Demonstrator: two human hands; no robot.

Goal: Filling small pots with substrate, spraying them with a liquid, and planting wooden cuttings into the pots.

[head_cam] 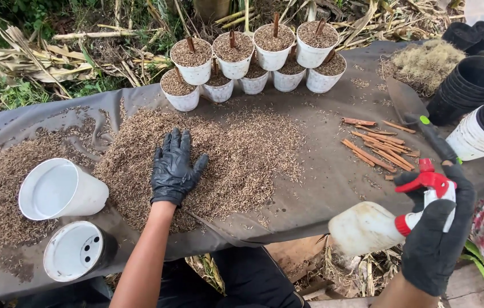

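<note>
The left hand (174,166) lies flat, fingers spread, on the rice-husk heap (236,162); the right hand (437,234), fingers clamped round the spray bottle (379,227), looks set to dampen it

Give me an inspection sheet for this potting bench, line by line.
Surface: dark sheet over the bench.
Job's things: husk pile; spray bottle; nine filled white pots.
Clutter: two empty white pots lying on their sides, bark sticks, trowel, stacked black pots.
Grippers: left hand, gloved, flat on husks; right hand, gloved, grips the bottle.
Cables: nothing seen.
Surroundings: dry stalks and greenery behind.
</note>
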